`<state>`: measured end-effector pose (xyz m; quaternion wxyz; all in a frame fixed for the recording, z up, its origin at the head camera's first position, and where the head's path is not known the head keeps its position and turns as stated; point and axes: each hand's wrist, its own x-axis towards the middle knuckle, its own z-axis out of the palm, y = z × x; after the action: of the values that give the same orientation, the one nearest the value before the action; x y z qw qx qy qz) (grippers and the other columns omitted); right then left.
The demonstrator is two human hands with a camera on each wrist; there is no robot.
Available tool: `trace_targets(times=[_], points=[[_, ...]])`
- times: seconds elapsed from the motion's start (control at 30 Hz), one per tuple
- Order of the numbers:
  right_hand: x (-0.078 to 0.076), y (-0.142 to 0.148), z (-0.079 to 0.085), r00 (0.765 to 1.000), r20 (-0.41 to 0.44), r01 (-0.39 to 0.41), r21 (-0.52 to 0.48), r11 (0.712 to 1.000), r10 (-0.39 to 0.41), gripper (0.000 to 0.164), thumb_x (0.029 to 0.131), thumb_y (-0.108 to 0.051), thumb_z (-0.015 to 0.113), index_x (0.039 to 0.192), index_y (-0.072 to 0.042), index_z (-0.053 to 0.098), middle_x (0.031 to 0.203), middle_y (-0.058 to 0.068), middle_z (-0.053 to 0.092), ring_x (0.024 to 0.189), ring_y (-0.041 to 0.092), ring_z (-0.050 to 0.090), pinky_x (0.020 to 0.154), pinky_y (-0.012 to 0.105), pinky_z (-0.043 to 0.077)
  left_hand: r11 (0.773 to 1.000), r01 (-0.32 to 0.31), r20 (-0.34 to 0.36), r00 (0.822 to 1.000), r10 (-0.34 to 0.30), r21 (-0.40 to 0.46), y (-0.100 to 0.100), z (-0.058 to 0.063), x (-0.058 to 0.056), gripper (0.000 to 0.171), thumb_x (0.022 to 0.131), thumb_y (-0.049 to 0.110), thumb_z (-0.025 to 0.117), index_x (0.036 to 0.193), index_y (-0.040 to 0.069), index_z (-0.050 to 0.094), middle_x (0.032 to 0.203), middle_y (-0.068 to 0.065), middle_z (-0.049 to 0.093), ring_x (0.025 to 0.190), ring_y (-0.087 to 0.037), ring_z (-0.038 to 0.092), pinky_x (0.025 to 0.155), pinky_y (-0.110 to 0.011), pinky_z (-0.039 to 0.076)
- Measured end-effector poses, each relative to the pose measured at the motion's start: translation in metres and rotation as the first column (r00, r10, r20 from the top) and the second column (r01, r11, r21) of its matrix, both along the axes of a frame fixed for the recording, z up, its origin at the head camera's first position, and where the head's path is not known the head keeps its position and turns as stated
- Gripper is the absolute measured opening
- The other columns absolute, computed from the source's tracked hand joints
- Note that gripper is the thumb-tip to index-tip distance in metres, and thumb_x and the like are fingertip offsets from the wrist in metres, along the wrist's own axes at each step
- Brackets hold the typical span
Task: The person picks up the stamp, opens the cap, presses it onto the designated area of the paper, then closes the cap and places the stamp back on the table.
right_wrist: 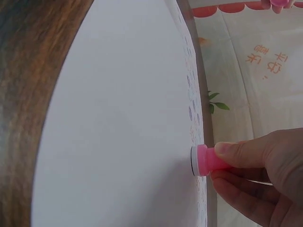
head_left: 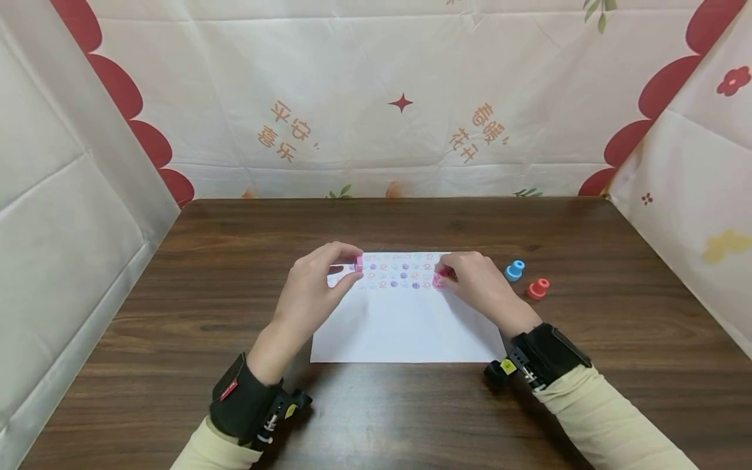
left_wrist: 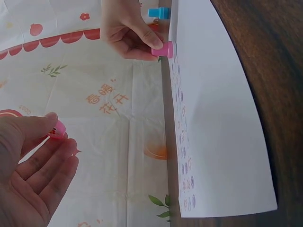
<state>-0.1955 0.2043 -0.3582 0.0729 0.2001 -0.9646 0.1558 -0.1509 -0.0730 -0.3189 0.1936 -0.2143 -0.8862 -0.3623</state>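
My right hand (head_left: 478, 281) pinches a pink toy stamp (right_wrist: 210, 161) between thumb and fingers. The stamp's flat face is right at the white paper (head_left: 405, 326), by the right end of the printed rows. Rows of small purple, pink and blue prints (head_left: 399, 275) run along the paper's far part. Over the paper's left side, my left hand (head_left: 314, 281) holds a small pink cap (left_wrist: 57, 130) with a dark red mark, gripped by thumb and fingertips above the sheet.
A blue stamp (head_left: 514, 271) and a red stamp (head_left: 537, 289) stand on the brown wooden table (head_left: 194, 307), just right of my right hand. A pale patterned cloth (head_left: 364, 85) hangs behind the table and along both sides.
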Motion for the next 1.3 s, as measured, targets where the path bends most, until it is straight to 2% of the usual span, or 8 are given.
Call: trace_targets(times=[0.23, 0.63, 1.0, 1.3], points=[[0.001, 0.006, -0.001, 1.000, 0.004, -0.007, -0.038, 0.999, 0.007, 0.021, 0.077, -0.010, 0.079, 0.097, -0.005, 0.073, 0.093, 0.013, 0.074, 0.080, 0.024, 0.064, 0.078, 0.044, 0.061, 1.000, -0.004, -0.005, 1.000, 0.003, -0.011, 0.001, -0.001, 0.000, 0.033, 0.077, 0.011, 0.079, 0.107, 0.012, 0.066, 0.101, -0.003, 0.071, 0.093, -0.014, 0.067, 0.082, -0.038, 0.061], [0.001, 0.009, 0.016, 0.998, 0.003, 0.056, -0.170, 0.984, -0.056, 0.021, 0.079, -0.011, 0.078, 0.098, -0.006, 0.070, 0.088, 0.010, 0.072, 0.080, 0.022, 0.065, 0.075, 0.045, 0.062, 1.000, 0.004, -0.011, 1.000, -0.004, -0.010, 0.002, 0.000, 0.000, 0.033, 0.077, 0.011, 0.079, 0.107, 0.011, 0.066, 0.101, -0.003, 0.071, 0.094, -0.013, 0.066, 0.081, -0.037, 0.061], [0.005, 0.004, 0.027, 0.998, -0.038, 0.033, -0.275, 0.961, -0.045, 0.023, 0.077, -0.014, 0.079, 0.098, -0.008, 0.071, 0.087, 0.008, 0.072, 0.080, 0.020, 0.065, 0.075, 0.045, 0.062, 1.000, 0.030, 0.004, 1.000, -0.030, 0.006, 0.007, -0.003, -0.002, 0.032, 0.078, 0.010, 0.078, 0.107, 0.011, 0.066, 0.101, -0.004, 0.072, 0.094, -0.016, 0.067, 0.081, -0.040, 0.061], [0.012, -0.005, 0.030, 0.998, -0.057, 0.004, -0.356, 0.934, -0.026, 0.023, 0.076, -0.010, 0.080, 0.097, -0.007, 0.071, 0.088, 0.009, 0.073, 0.079, 0.019, 0.067, 0.073, 0.044, 0.062, 1.000, 0.017, 0.029, 0.999, -0.017, -0.013, 0.013, -0.008, -0.003, 0.033, 0.077, 0.011, 0.080, 0.106, 0.012, 0.066, 0.101, -0.003, 0.073, 0.093, -0.013, 0.067, 0.081, -0.037, 0.061]])
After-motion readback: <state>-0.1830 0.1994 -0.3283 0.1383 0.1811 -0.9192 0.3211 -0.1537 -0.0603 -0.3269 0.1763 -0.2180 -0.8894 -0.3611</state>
